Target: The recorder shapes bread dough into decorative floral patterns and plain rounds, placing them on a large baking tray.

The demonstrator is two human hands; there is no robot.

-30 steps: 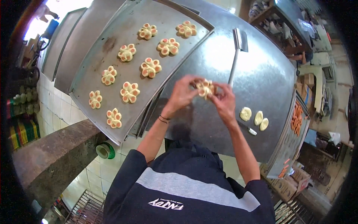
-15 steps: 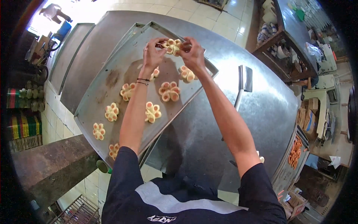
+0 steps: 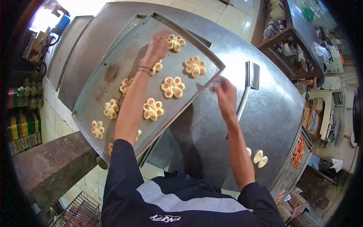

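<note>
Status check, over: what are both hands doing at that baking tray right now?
Left hand open over the tray, beside the far flower-shaped bun. Right hand empty at the tray's near corner. Nothing blocking.

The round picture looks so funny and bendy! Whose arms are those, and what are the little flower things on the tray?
The camera sits on a person's head and looks down, so you see that person's own two arms. Its wide lens bends straight edges, which makes the picture look round. The left hand reaches over a big metal baking tray, right beside a flower-shaped dough piece. Each flower is raw dough wrapped around pink sausage bits, and several more lie on the tray. The right hand hovers at the tray's edge; it looks empty, though it is blurred. The tray rests on a steel table, where a dough scraper and some plain dough lumps also lie.
</note>
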